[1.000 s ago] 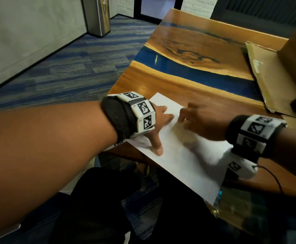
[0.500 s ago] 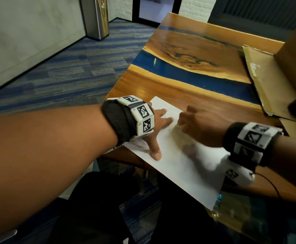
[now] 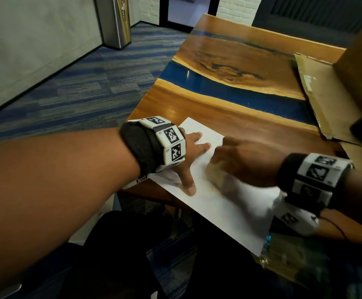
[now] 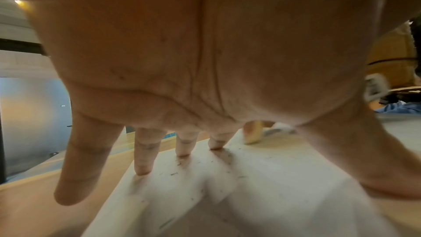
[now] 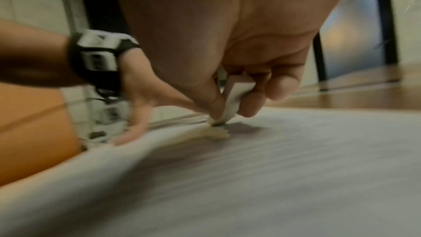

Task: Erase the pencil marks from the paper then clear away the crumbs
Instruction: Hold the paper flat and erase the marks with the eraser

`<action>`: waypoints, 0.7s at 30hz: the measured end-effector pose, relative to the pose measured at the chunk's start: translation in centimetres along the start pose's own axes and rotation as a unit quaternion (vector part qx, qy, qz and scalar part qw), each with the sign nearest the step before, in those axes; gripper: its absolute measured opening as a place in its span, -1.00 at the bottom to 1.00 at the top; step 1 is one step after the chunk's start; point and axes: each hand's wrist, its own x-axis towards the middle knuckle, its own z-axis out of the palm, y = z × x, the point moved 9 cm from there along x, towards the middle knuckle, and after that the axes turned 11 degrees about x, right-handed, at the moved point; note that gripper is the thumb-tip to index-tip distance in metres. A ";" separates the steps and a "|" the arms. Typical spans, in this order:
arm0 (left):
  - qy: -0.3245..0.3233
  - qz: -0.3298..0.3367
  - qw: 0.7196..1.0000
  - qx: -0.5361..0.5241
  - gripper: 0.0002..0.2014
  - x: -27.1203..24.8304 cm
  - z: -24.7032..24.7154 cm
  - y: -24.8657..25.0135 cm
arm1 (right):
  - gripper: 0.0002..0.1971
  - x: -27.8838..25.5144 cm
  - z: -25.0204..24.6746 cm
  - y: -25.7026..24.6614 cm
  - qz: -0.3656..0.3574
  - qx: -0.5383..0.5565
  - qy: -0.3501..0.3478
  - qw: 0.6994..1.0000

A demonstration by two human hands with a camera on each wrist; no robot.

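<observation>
At the table's point(image 3: 208, 111) near-left corner lies the paper point(image 3: 225, 208), one corner overhanging the near edge. Left hand point(image 3: 188, 156) presses it flat, fingers straight and spread, fingertips point(image 4: 142, 169) on the sheet. Right hand point(image 3: 244, 162) pinches an eraser point(image 5: 231, 104) between thumb and fingers, its tip on the paper just beside the left hand; blurred. Dark crumbs point(image 4: 180, 162) lie scattered around the left fingertips. Cardboard point(image 3: 318, 91) lies along the table's right edge, apart from the paper.
</observation>
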 end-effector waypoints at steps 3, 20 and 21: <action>-0.002 -0.005 1.000 0.002 0.43 0.0 -0.1 -0.1 | -0.76 0.7 -1.8 4.2 0.108 -0.051 0.058 0.991; -0.005 -0.010 1.000 0.014 0.43 -0.2 -0.5 0.1 | -0.69 -0.7 1.3 -2.0 -0.100 -0.049 -0.030 0.993; -0.006 -0.010 1.000 0.015 0.43 -0.3 -0.6 0.1 | -0.71 0.1 -0.4 0.6 -0.042 -0.068 0.015 0.997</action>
